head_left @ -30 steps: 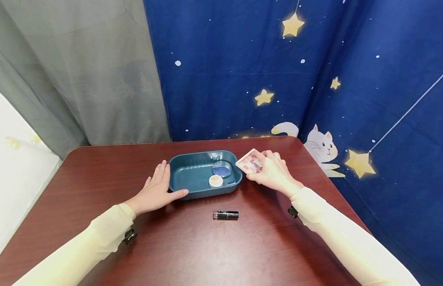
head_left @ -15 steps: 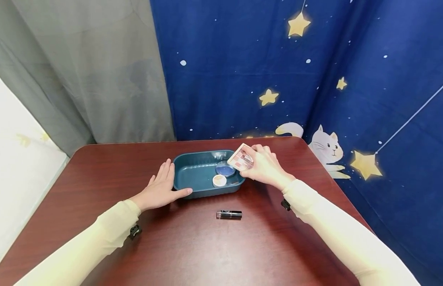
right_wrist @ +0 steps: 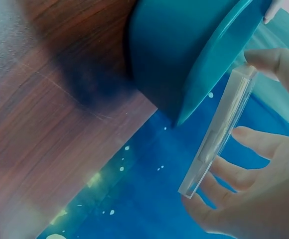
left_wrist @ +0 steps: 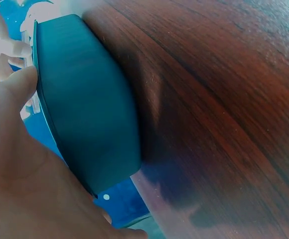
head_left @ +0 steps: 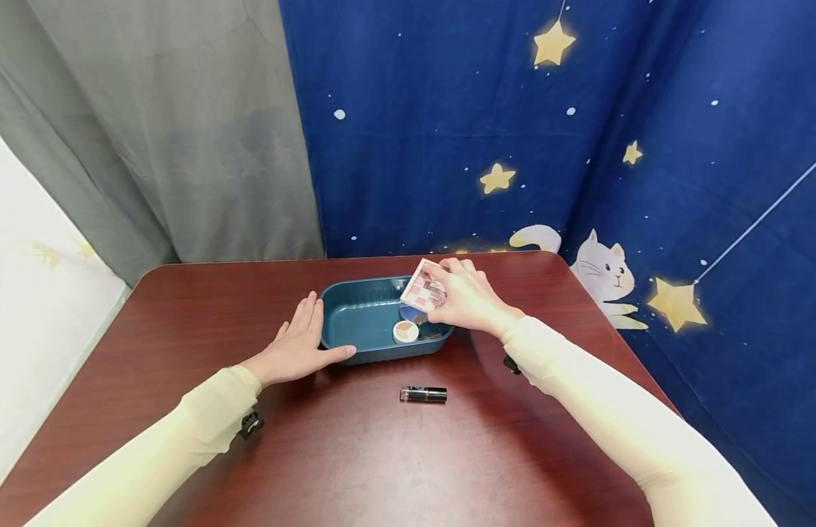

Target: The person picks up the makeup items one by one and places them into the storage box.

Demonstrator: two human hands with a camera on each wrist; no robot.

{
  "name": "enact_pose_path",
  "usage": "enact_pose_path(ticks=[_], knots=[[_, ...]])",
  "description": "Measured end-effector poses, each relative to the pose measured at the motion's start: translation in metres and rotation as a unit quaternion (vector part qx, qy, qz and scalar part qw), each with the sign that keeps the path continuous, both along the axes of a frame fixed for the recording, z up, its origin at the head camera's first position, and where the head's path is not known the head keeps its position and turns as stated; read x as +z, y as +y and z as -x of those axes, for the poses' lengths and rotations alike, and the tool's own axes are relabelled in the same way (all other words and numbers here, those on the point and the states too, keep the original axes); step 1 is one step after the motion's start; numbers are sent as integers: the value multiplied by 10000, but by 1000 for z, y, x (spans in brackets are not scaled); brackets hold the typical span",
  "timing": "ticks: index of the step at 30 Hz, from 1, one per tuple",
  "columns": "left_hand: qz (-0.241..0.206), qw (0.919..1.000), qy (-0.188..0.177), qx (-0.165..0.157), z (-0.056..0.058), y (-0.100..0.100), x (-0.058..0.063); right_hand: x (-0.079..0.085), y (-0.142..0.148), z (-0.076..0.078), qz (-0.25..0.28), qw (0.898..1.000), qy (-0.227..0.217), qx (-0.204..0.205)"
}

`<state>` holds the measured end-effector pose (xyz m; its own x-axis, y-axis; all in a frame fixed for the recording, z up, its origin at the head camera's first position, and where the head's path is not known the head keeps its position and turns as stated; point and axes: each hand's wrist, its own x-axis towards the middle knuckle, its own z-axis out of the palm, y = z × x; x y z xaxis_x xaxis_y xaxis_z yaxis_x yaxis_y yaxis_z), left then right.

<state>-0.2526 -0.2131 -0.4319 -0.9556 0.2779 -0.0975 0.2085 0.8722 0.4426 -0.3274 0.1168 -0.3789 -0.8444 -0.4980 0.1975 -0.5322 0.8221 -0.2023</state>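
Above the right end of the basin (head_left: 388, 354), the right hand (head_left: 470, 300) grips the tilted palette (head_left: 418, 290) by its edges, probably for a firm hold, while the left hand (head_left: 298, 355), fingers straight, touches the basin's left end, seemingly to steady it

Smooth plastic tub (left_wrist: 89, 99), glossy clear-plastic palette (right_wrist: 216, 132), shiny wood-grained tabletop (head_left: 355, 446), matt cloth curtains (head_left: 408, 80).

Bright head view, glare on the worktop (head_left: 361, 439) toward its near edge; wrist views dimmer, bluish, shadowed.
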Motion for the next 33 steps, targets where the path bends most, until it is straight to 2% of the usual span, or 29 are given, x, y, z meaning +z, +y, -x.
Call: enact_pose_path(ticks=[18,33], knots=[[17,10000,-24,38,2,2,1,2,-44,11,-385,9944,-143,976],[-14,10000,-26,-10,0,2,2,-4,-78,15,-778,9859,-435,1415]])
